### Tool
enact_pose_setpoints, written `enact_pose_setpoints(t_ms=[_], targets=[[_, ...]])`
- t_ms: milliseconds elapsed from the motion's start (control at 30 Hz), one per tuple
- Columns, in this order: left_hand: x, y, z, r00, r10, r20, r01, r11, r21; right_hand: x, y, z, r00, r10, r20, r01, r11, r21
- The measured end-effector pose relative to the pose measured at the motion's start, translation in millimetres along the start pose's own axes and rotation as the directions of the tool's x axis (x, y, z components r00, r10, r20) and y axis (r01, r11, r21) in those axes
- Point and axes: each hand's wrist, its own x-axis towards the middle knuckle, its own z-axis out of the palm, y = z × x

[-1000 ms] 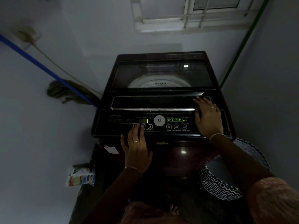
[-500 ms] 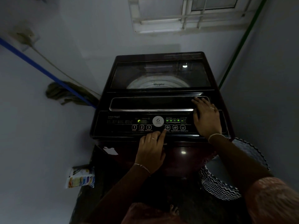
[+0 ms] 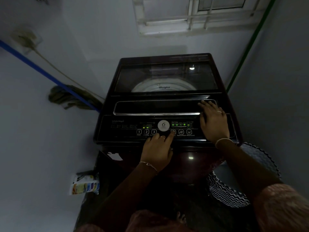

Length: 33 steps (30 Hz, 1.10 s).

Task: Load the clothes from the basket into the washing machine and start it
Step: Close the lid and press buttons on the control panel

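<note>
A dark top-loading washing machine (image 3: 167,104) stands in a dim corner with its glass lid down; the white drum rim shows through the glass. Green lights glow on its control panel (image 3: 127,126). My left hand (image 3: 158,148) rests at the panel's front edge, its index fingertip on the button just right of the round centre badge. My right hand (image 3: 213,122) lies flat, fingers spread, on the panel's right end and the lid handle. The zigzag-patterned basket (image 3: 234,196) stands on the floor to the right; what I see of its inside looks bare.
Walls close in on both sides. A mop (image 3: 70,97) with a blue handle leans in the left corner. A colourful packet (image 3: 85,185) lies on the floor at the machine's left. A barred window (image 3: 192,14) sits above.
My left hand moved right along the panel, from the numbered buttons to the button right of the centre badge. The display's reading changed. My right hand stayed put.
</note>
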Motion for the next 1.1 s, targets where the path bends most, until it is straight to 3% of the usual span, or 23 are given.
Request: enact_pose_setpoints(t_ms=[1100], targets=[[0, -3, 9, 1.0, 0.027, 0.005, -0.026, 0.997, -0.072, 0, 2, 2, 1.0, -0.006, -0.001, 0.006, 1.0, -0.007]])
